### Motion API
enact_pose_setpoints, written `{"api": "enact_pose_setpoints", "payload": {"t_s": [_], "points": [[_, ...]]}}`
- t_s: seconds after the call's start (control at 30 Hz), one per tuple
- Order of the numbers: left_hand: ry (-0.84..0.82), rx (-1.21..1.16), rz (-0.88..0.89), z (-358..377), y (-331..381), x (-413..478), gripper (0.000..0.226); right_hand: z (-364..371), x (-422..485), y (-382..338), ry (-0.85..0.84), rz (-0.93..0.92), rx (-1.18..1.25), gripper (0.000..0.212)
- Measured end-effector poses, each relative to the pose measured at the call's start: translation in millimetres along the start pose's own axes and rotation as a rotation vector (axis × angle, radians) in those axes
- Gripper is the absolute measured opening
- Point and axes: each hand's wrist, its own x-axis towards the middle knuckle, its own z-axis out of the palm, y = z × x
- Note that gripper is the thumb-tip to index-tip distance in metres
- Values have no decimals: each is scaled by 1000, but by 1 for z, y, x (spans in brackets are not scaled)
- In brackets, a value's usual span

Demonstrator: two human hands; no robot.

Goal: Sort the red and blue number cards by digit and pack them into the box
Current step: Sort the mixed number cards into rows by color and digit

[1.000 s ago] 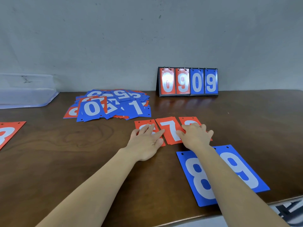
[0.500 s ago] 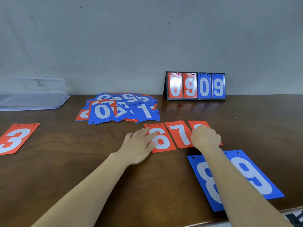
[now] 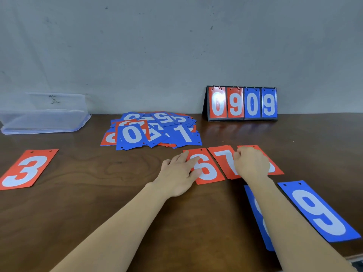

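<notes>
Three red cards lie in a row mid-table: a 6 (image 3: 208, 169), a 7 (image 3: 222, 160) and a third red card (image 3: 276, 170) whose digit is hidden. My left hand (image 3: 179, 172) rests with straight fingers on the 6's left edge. My right hand (image 3: 251, 163) sits on the third red card, fingers curled at its left edge beside the 7. A blue 9 (image 3: 318, 211) and a blue card (image 3: 257, 209) half under my right forearm lie nearer me. A red 3 (image 3: 25, 169) lies far left. The mixed pile (image 3: 153, 130) of red and blue cards sits behind.
A clear plastic box (image 3: 43, 114) stands at the back left against the wall. A black flip scoreboard (image 3: 242, 104) reading 0909 stands at the back right. The brown wooden table (image 3: 88, 193) ends just below my forearms at the lower right.
My left hand slid left off the red 6, uncovering its digit. My right hand's fingers curled up on the third red card. The view swung left, bringing the red 3 and the box in.
</notes>
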Motion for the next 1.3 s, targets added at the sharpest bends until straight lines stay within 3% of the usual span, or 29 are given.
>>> {"api": "enact_pose_setpoints", "payload": {"t_s": [0.17,0.33,0.43,0.57,0.67,0.9,1.0,1.07,1.13,1.3], "points": [[128,-77,-5,-23,-41,-6,56,-1,1,-72,-2,-172,67,24],[305,-96,-143,-49,-118,-19,48,14,-3,-160,-110,-294,201,26],[359,-61,-248,-60,-170,-26,44,31,-6,-213,-221,-318,260,49],[375,-76,-309,-68,-218,-31,44,54,-2,-264,-355,-297,105,92],[397,-99,-303,-69,-236,-31,45,67,0,-281,-394,-202,55,106],[408,-147,-298,-72,-245,-26,48,72,19,-281,-444,-53,241,80],[428,-186,-287,-74,-246,-25,48,62,29,-261,-352,47,650,53],[457,-204,-284,-77,-246,-24,48,47,43,-243,-274,154,983,54],[476,-222,-290,-81,-244,-21,49,35,57,-229,-225,208,1133,56],[540,-272,-257,-88,-233,-5,49,19,52,-233,-444,135,1172,35]]}}
